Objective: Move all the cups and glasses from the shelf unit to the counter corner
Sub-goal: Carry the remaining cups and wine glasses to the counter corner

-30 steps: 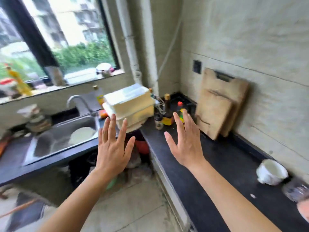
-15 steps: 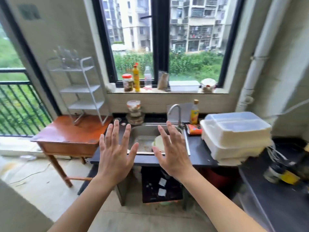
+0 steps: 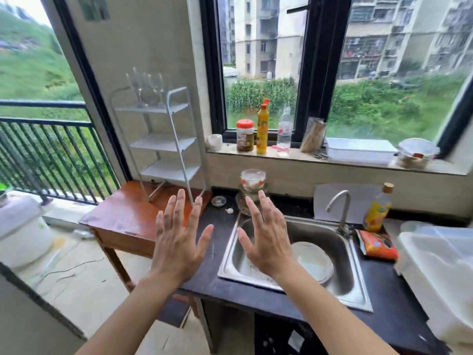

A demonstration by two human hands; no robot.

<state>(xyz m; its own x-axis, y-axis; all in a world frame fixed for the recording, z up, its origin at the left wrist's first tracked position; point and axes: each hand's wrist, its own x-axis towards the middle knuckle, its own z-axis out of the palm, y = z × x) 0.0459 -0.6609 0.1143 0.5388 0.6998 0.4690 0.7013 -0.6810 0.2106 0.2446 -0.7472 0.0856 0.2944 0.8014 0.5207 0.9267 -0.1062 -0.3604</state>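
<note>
View has swung off the counter corner and its chopping boards, past the sink, and closed in on the window wall. The shelf unit (image 3: 163, 139), small and far half a second back, now stands large, ahead of and above the left hand (image 3: 179, 242), on the wooden table (image 3: 122, 216).

Both hands empty. Left hand spread wide, palm forward, fingers fanned, over the seam between table and dark counter (image 3: 256, 298). Right hand (image 3: 266, 239) likewise wide open, over the near-left part of the sink (image 3: 340, 285). The pose is the same as in the earlier frames; only the scene behind them has changed.

Wine glasses (image 3: 149, 89) stand upright on the top tier, well above and beyond the left fingertips (image 3: 180, 198), not yet within reach. At least two, close together; blur and transparency stop an exact count. The two lower tiers look bare.

Judgement: this is the return leg for another load. With glasses remaining on the top tier, the task is unfinished. Next calls for a step closer and a reach up to the stems; thin glass, top-heavy, easily knocked against its neighbour.
</note>
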